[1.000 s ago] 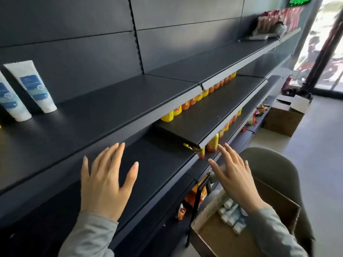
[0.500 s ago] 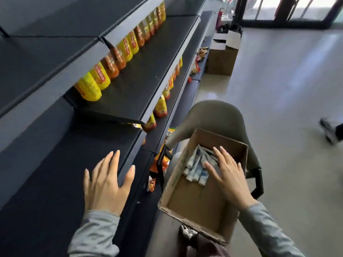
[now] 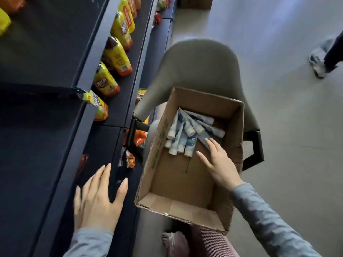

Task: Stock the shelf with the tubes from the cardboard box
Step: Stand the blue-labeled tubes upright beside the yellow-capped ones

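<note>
Dark, matte metal shelf (image 3: 37,136) boards run down the left side, their pale front edges slanting across the view. Glossy yellow-and-orange snack packets (image 3: 116,56) stand in a row on a lower board, and the topmost ones are cut off by the frame.

The left hand (image 3: 98,199), in a grey knit sleeve, is held flat with straight, spread fingers over the shelf's front edge and holds nothing. Whether the palm touches the board cannot be told. Just beyond it lie a few small crinkled wrappers (image 3: 130,160), too blurred to read.

An open, brown corrugated cardboard box (image 3: 157,145) with faded green print on its left wall rests on a grey-green upholstered chair (image 3: 200,65) with a rounded back. The tubes (image 3: 185,134), white and blue plastic with white caps, lie in a loose fan at the far end of the box floor, some overlapping.

The right hand (image 3: 219,164) is inside the box with its fingers straight and slightly apart, gripping nothing. Its fingertips are at the nearest tubes, but contact is not clear.

Ribbed pinkish trousers (image 3: 209,243) show below the box. At far right a blurred shoe (image 3: 317,62) stands on the smooth pale floor, its wearer cut off.
</note>
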The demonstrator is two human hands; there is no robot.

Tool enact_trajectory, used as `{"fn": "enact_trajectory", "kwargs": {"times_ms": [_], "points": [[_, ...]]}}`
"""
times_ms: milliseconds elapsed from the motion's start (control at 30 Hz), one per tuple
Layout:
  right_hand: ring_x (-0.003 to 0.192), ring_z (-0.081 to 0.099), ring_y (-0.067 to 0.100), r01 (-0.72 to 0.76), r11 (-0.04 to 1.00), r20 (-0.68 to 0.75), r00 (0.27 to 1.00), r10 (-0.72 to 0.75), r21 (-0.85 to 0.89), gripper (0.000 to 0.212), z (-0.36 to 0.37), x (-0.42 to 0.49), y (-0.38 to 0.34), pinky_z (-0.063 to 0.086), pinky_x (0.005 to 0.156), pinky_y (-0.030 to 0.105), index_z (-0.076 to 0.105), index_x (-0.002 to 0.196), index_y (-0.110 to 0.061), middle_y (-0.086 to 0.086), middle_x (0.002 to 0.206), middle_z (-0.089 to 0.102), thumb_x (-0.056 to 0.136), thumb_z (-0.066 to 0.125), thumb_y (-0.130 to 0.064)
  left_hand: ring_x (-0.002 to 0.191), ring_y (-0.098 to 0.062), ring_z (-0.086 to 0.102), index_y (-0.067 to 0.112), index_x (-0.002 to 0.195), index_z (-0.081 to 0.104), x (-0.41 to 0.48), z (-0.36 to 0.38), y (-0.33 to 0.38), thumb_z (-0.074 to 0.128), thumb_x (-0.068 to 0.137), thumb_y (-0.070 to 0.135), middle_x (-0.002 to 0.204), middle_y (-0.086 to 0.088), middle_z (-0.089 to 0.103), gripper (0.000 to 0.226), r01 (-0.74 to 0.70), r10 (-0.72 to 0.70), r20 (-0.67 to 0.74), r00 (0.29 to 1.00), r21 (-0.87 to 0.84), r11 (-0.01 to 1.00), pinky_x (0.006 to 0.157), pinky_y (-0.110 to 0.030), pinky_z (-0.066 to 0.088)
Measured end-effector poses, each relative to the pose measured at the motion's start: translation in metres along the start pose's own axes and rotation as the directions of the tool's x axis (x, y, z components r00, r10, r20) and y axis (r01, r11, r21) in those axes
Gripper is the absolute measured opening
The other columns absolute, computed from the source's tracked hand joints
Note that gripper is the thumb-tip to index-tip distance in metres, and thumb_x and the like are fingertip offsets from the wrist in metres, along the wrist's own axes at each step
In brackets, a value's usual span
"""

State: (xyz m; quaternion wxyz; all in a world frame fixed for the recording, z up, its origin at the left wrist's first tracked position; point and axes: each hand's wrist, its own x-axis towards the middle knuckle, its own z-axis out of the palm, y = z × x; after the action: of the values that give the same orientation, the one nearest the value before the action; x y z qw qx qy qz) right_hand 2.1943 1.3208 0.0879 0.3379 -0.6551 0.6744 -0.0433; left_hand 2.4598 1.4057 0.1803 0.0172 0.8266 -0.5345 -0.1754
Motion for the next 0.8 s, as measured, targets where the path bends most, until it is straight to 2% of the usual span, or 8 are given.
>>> {"fn": "enact_trajectory", "kwargs": {"times_ms": [167, 267, 333, 433, 567, 667, 800], "points": [[0.143, 0.022, 0.018, -0.034, 0.997, 0.064, 0.997, 0.030, 0.068, 0.062, 0.044, 0.040, 0.005, 0.026, 0.112, 0.034, 0.025, 0.148, -0.014, 0.004, 0.155, 0.025, 0.097, 0.042, -0.045, 0.135, -0.018, 0.032, 0.024, 0.141, 0.036, 0.032, 0.037, 0.014, 0.009, 0.065, 0.072, 0.147, 0.004, 0.038, 0.093, -0.042, 0.045, 0.060, 0.997, -0.038, 0.998, 0.114, -0.040, 0.018], [0.137, 0.033, 0.023, -0.082, 0.991, 0.091, 0.993, 0.072, 0.106, 0.061, 0.063, 0.072, 0.008, 0.032, 0.106, 0.034, 0.028, 0.146, -0.011, 0.008, 0.150, 0.031, 0.097, 0.044, -0.043, 0.135, -0.015, 0.032, 0.027, 0.142, 0.033, 0.051, 0.053, 0.021, 0.006, 0.064, 0.072, 0.147, 0.008, 0.036, 0.094, -0.067, 0.073, 0.090, 0.993, -0.064, 0.996, 0.114, -0.038, 0.018], [0.131, 0.041, 0.028, -0.103, 0.987, 0.093, 0.991, 0.092, 0.121, 0.057, 0.071, 0.096, 0.010, 0.036, 0.101, 0.036, 0.032, 0.142, -0.009, 0.013, 0.144, 0.037, 0.096, 0.046, -0.040, 0.135, -0.015, 0.033, 0.027, 0.141, 0.033, 0.061, 0.061, 0.024, 0.010, 0.066, 0.071, 0.147, 0.008, 0.037, 0.090, -0.053, 0.063, 0.097, 0.993, -0.101, 0.993, 0.114, -0.037, 0.018], [0.125, 0.046, 0.033, -0.160, 0.973, 0.090, 0.985, 0.146, 0.169, 0.054, 0.079, 0.131, 0.014, 0.040, 0.096, 0.037, 0.034, 0.141, -0.007, 0.017, 0.140, 0.042, 0.096, 0.051, -0.032, 0.133, -0.018, 0.036, 0.027, 0.140, 0.036, 0.073, 0.071, 0.025, 0.026, 0.074, 0.061, 0.145, 0.006, 0.040, 0.075, -0.019, 0.034, 0.092, 0.995, -0.160, 0.987, 0.112, -0.039, 0.022], [0.120, 0.050, 0.032, -0.229, 0.929, 0.095, 0.973, 0.210, 0.291, 0.052, 0.097, 0.160, 0.010, 0.040, 0.091, 0.032, 0.038, 0.136, -0.004, 0.018, 0.132, 0.050, 0.093, 0.056, -0.029, 0.133, -0.016, 0.035, 0.029, 0.141, 0.034, 0.081, 0.081, 0.023, 0.024, 0.074, 0.061, 0.145, 0.008, 0.039, 0.075, -0.002, 0.020, 0.112, 0.993, -0.162, 0.987, 0.108, -0.035, 0.024], [0.118, 0.052, 0.031, -0.324, 0.842, 0.161, 0.946, 0.282, 0.431, 0.048, 0.118, 0.170, -0.001, 0.039, 0.083, 0.029, 0.042, 0.131, -0.003, 0.015, 0.127, 0.055, 0.093, 0.057, -0.029, 0.135, -0.013, 0.030, 0.026, 0.141, 0.036, 0.080, 0.087, 0.026, 0.012, 0.067, 0.069, 0.146, 0.008, 0.038, 0.088, -0.035, 0.058, 0.132, 0.989, -0.175, 0.984, 0.108, -0.034, 0.024], [0.117, 0.054, 0.035, -0.453, 0.579, 0.226, 0.878, 0.422, 0.678, 0.042, 0.141, 0.182, -0.014, 0.046, 0.095, 0.041, 0.048, 0.128, -0.001, 0.018, 0.127, 0.057, 0.093, 0.057, -0.024, 0.135, -0.015, 0.033, 0.021, 0.138, 0.040, 0.075, 0.095, 0.034, 0.013, 0.071, 0.066, 0.144, 0.005, 0.042, 0.086, -0.107, 0.134, 0.148, 0.980, -0.179, 0.978, 0.109, -0.036, 0.026]]}}
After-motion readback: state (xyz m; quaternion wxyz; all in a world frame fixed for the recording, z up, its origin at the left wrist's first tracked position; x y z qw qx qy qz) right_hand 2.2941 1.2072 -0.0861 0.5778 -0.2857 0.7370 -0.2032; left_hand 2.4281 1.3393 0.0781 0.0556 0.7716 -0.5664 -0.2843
